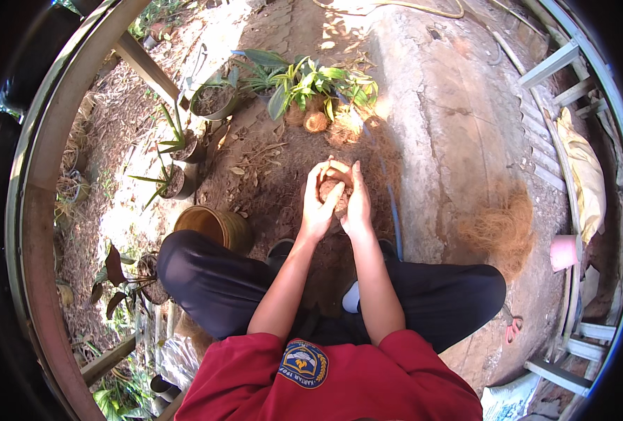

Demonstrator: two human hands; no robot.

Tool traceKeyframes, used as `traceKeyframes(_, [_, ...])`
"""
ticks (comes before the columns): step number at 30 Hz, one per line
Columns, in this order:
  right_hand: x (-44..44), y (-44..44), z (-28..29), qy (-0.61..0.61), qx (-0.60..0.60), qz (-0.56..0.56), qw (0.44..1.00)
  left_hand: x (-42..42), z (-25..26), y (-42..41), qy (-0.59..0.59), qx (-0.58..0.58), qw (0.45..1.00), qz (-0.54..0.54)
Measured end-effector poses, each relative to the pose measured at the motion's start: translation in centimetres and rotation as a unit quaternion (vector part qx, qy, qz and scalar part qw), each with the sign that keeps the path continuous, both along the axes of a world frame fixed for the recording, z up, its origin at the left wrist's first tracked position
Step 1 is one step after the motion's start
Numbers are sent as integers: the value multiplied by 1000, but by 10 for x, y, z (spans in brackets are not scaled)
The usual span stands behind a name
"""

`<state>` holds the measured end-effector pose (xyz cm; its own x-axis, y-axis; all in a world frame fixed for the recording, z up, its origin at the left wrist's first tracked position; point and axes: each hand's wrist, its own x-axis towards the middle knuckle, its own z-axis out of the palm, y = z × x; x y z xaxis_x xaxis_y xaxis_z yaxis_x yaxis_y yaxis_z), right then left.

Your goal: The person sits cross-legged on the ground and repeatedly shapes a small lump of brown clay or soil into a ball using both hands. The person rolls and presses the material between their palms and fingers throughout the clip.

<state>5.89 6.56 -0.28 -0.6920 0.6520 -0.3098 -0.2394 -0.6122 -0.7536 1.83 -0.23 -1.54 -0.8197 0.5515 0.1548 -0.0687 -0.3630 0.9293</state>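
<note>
My left hand [319, 202] and my right hand [357, 202] are cupped together in front of my knees. Between them sits a rounded brown clump [341, 206] that looks like soil or fibre. The left thumb presses across the clump, while the right palm supports its other side. Fingers hide much of its outline. Below the hands is dark, loose soil [285, 210]. Just beyond them, a coir-wrapped ball [315, 122] rests on the ground beside leafy green plants [311, 79].
A tipped brown pot [201, 223] lies by my left knee, near potted spiky plants [177, 179]. Loose coir fibre [501, 229] spreads on the concrete [422, 158] at right. A blue hose [394, 210] runs along the concrete's edge. Red-handled scissors [513, 330] and a pink pot [564, 252] are farther right.
</note>
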Motion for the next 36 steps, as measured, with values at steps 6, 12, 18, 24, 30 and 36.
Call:
traceKeyframes(6, [6, 1, -39, -110, 245, -155, 951, 34, 6, 8, -43, -125, 988, 78])
traceKeyframes(12, [-1, -8, -38, -5, 298, -29, 954, 16, -7, 5, -104, -69, 981, 147])
traceKeyframes(18, [0, -11, -34, 1, 253, 73, 965, -3, -14, 3, -99, 24, 982, 159])
traceKeyframes(24, [2, -13, -39, -6, 244, 37, 969, -2, -20, 5, -54, -30, 986, 156])
traceKeyframes(30, [6, 2, -17, 108, -49, 139, 983, -15, -10, -2, -60, 45, 995, 71])
traceKeyframes(36, [5, -5, -24, -70, 170, 79, 980, -6, -16, 3, 176, -98, 968, 153])
